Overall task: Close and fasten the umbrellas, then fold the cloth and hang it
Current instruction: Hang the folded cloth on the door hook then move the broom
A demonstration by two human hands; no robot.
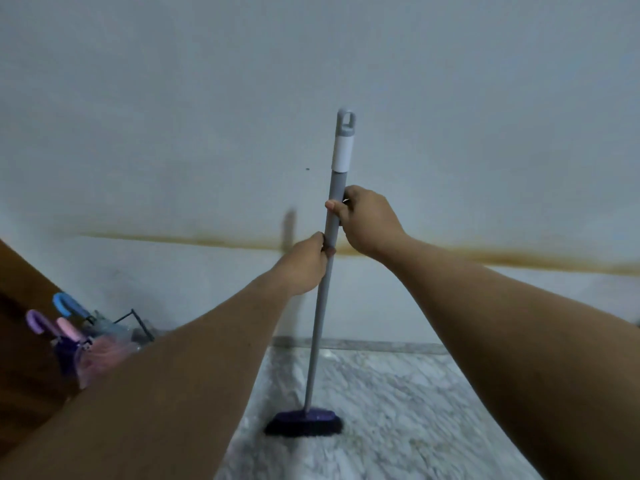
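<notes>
Both hands clasp the grey-handled broom (320,306), left hand (306,263) below right hand (365,225); it stands nearly upright, purple head on the marble floor (398,410). No writing is legible. The closed umbrellas with blue, purple and pink hooked handles (74,327) stand far left in a wire rack (138,323), handles up.

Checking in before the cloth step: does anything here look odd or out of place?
Yes: both hands, left and right, grip a broom rather than an umbrella or cloth. A brownish stain line runs across the wall.
</notes>
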